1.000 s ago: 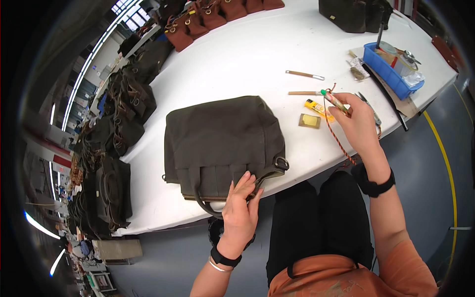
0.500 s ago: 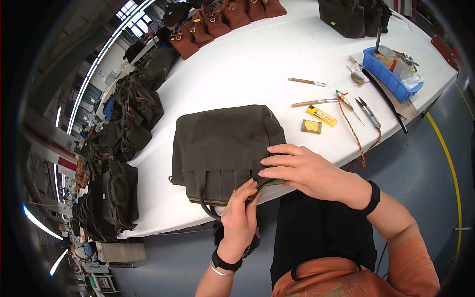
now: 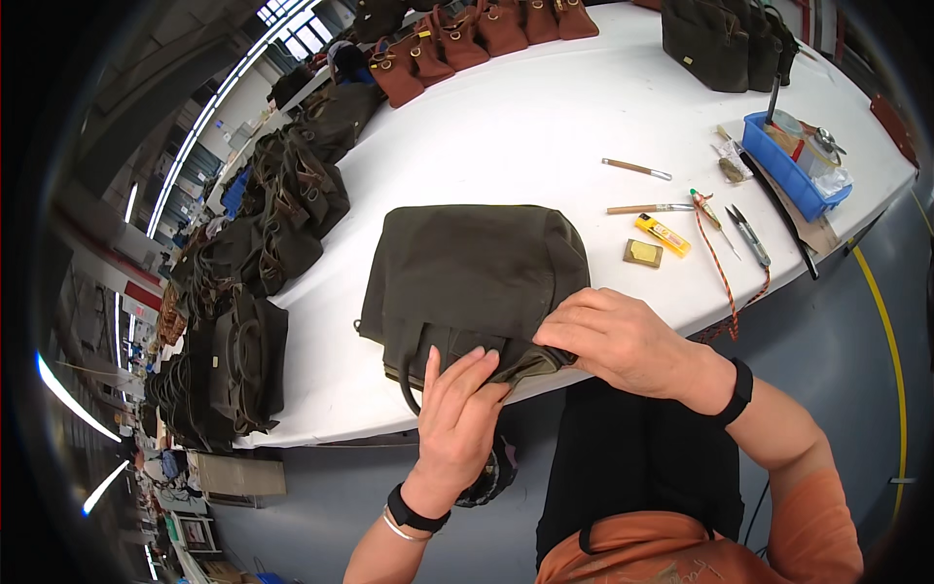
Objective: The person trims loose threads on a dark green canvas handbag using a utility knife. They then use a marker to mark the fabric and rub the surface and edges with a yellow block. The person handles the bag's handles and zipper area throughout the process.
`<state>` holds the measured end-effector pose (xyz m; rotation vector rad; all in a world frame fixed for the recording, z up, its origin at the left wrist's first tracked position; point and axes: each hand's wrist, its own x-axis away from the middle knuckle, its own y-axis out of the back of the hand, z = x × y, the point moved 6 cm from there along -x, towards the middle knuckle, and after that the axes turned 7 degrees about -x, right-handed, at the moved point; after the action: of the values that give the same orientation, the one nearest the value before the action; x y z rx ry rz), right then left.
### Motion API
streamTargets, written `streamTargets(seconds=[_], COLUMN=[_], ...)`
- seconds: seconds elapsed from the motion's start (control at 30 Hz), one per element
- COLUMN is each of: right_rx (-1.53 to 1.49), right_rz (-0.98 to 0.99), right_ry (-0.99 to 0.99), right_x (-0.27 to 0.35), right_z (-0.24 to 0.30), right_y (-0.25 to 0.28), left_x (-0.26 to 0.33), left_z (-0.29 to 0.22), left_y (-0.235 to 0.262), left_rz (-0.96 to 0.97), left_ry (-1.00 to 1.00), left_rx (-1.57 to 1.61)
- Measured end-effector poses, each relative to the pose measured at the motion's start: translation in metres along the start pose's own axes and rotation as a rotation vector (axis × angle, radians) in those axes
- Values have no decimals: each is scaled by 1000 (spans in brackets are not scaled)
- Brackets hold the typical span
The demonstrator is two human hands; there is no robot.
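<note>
Head view: the dark bag lies at the white table's near edge, left hand spread on it, seemingly for steadiness, right hand pinching its near right corner

The dark bag at the near edge of the surface looks like matt, creased cloth; the surface itself is smooth and matt. Toward its right edge, two slim tools pair wood with metal, a yellow case looks like glossy plastic, the blue tray like smooth plastic, and the cord like braided textile
</note>
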<state>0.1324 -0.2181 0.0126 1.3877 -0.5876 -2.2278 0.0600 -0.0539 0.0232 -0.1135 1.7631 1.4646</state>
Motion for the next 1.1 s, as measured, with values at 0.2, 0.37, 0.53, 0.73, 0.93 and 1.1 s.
streamTargets(seconds=[0.2, 0.37, 0.53, 0.73, 0.93, 1.1], right_rx=[-51, 95, -52, -291, -339, -426], right_rz=[-21, 37, 38, -40, -161, -250], right_ry=[-95, -47, -100, -343, -377, -423], right_x=[-3, -7, 5, 27, 31, 37], right_z=[3, 16, -4, -38, -54, -65], right_y=[3, 4, 0, -9, -5, -8], left_x=[6, 14, 15, 18, 8, -6], left_z=[11, 8, 3, -7, -7, -9], left_y=[4, -18, -36, -60, -72, -72], left_rz=[-80, -42, -117, -160, -164, -131], left_ry=[85, 146, 228, 377, 546, 478], left_rx=[260, 407, 510, 562, 575, 362])
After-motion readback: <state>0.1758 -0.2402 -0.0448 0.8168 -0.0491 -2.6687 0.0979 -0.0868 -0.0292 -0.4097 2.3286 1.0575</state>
